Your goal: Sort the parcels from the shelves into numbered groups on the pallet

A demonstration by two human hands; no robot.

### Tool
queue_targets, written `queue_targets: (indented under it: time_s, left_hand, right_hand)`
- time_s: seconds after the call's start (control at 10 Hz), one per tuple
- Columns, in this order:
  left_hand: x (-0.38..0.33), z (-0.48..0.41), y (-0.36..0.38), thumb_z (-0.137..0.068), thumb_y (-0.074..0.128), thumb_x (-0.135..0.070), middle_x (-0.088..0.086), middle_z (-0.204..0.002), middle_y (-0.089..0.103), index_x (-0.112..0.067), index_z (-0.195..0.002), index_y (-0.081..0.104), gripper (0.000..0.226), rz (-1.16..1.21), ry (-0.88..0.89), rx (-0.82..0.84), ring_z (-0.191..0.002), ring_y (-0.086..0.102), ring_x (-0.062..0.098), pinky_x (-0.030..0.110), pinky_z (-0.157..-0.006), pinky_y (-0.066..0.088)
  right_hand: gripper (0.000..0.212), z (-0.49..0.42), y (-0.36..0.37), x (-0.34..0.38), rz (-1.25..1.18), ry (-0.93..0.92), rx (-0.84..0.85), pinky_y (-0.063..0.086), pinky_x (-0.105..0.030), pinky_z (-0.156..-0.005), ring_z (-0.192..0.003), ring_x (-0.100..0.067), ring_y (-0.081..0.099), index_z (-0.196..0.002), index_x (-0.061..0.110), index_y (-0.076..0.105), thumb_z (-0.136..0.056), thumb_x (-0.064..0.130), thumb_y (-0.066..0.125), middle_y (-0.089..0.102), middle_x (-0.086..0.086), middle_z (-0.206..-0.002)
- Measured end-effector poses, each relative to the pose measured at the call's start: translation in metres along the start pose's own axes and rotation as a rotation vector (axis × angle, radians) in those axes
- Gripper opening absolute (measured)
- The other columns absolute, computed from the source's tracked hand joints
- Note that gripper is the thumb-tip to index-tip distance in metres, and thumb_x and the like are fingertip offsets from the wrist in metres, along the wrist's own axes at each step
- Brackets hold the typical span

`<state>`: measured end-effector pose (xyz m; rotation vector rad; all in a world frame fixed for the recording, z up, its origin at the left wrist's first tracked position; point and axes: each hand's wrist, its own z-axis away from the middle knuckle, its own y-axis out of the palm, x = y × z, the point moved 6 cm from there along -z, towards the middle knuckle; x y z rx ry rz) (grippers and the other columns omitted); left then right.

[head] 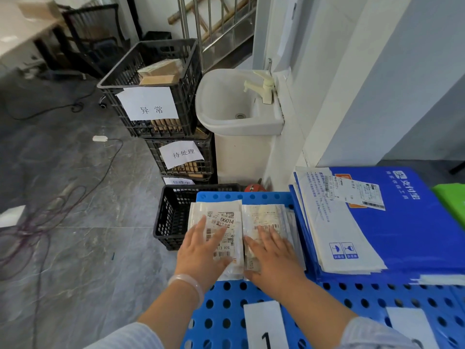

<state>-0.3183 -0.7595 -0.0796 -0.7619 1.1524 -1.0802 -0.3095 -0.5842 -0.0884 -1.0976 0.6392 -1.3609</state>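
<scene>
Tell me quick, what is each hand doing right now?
Left hand: open, fingers flat on the left parcel.
Right hand: open, fingers flat on the right parcel.

That blue perforated plastic pallet [226,321] looked hard and smooth, slight sheen. The small white plastic-film parcels [214,207] were crinkly and glossy, and their printed paper labels [226,220] matt. The black lattice plastic crates [187,96] were dull, the white basin [214,114] shiny like glazed ceramic, and the grey marbled floor tiles [83,222] polished.
</scene>
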Motion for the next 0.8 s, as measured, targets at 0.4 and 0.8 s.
queue_targets:
  time_s: [0.4,0.8]
  left_hand:
    - [-0.026,0.002,-0.005,-0.09,0.047,-0.06,-0.006,-0.16,-0.019,-0.044,-0.149,-0.009,0.083,-0.198,0.071,0.07,-0.148,-0.013,0.023,0.044,-0.121,0.002]
    - [-0.133,0.061,-0.034,-0.091,0.036,-0.065,-0.005,-0.161,-0.013,-0.041,-0.151,-0.005,0.076,-0.279,0.329,-0.032,-0.148,-0.011,0.02,0.044,-0.121,-0.003]
  right_hand:
    - [0.077,0.024,-0.025,-0.002,-0.077,-0.027,-0.151,-0.007,-0.037,-0.119,-0.146,-0.012,-0.018,-0.152,0.04,-0.001,-0.091,0.06,0.044,-0.015,0.009,-0.161]
    - [0.09,0.143,-0.073,-0.065,0.056,0.148,-0.279,-0.012,-0.039,-0.119,-0.146,-0.013,-0.02,-0.15,0.039,-0.013,-0.085,0.074,0.038,-0.019,0.007,-0.16]
